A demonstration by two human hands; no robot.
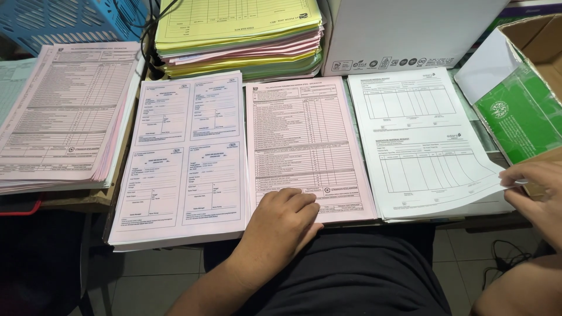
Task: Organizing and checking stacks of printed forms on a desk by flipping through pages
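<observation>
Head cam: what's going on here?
A person sits at a desk with stacks of printed forms. The left hand rests flat on the bottom edge of the pink stack. The right hand pinches the lifted corner of the top sheet of the white stack. Another form stack lies to the left.

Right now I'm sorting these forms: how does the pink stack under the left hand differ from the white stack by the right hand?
The pink stack is pink paper with one dense table; the white stack is white with two smaller tables. The left hand lies flat on the pink stack's bottom edge; the right hand lifts the corner of the white stack's top sheet. Both are printed forms lying side by side.
</observation>
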